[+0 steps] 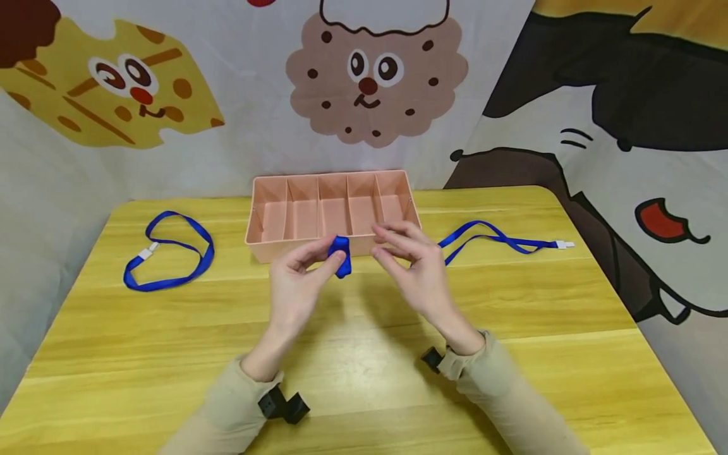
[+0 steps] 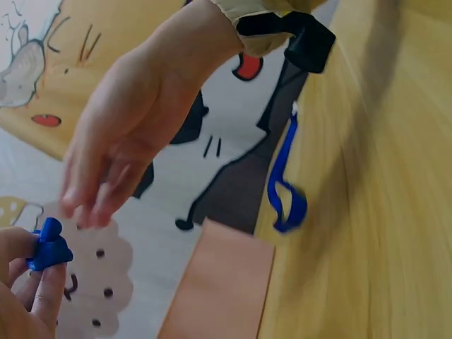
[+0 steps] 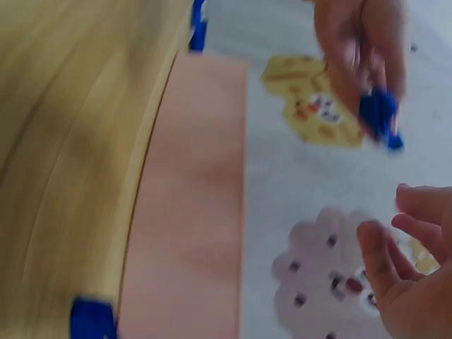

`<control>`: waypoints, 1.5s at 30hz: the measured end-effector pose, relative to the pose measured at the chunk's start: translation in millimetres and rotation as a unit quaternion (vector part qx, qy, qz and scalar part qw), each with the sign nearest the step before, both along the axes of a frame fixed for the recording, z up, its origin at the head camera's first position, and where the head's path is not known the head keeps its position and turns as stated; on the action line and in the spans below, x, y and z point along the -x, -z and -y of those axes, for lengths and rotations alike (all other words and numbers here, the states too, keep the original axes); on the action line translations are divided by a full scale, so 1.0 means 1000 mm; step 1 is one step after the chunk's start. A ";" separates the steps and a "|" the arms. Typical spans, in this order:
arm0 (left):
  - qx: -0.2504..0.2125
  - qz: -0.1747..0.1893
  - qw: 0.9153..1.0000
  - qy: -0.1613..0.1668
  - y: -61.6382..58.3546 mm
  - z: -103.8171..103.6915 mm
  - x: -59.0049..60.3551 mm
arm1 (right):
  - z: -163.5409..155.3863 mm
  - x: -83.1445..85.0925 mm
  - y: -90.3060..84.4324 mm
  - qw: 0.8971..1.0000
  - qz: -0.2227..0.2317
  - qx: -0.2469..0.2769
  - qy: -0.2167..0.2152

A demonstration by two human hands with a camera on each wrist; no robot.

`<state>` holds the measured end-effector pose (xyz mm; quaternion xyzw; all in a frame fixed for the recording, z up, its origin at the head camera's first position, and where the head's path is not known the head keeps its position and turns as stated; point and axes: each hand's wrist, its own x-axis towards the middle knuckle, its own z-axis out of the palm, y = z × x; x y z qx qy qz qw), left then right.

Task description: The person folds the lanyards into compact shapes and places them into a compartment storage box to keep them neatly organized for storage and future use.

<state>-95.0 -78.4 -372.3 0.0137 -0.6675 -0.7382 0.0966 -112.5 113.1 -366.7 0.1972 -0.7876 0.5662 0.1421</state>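
Between the thumb and fingers of my left hand (image 1: 298,278) is a rolled-up blue lanyard (image 1: 342,258), pinched into a small bundle in front of the pink box (image 1: 261,253). In the left wrist view the bundled lanyard (image 2: 49,248) shows loops of shiny strap; no white clip is visible on it. My right hand (image 1: 418,268) is just to the right, its fingers slightly bent and spread, with nothing in them. A gap separates those fingertips from the bundle, seen also in the right wrist view, where the right hand (image 3: 417,268) is empty.
The pink box has several side-by-side compartments and stands at the table's back edge. A looped blue lanyard (image 1: 207,259) with a white clip lies on the left of the wooden table (image 1: 170,354). Another blue lanyard (image 1: 520,245) lies right of the box. Behind hangs a cartoon-printed cloth (image 1: 244,69).
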 end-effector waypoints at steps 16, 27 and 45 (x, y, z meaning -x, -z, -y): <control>0.121 0.040 0.990 -0.061 0.003 0.063 0.010 | -0.060 0.066 0.029 0.983 0.122 -0.100 0.095; 0.209 0.036 0.976 -0.054 -0.009 0.099 0.021 | -0.064 0.081 0.038 0.981 0.134 -0.116 0.084; 0.339 -0.016 0.941 -0.005 -0.032 0.137 0.049 | -0.065 0.081 0.038 0.974 0.121 -0.168 0.094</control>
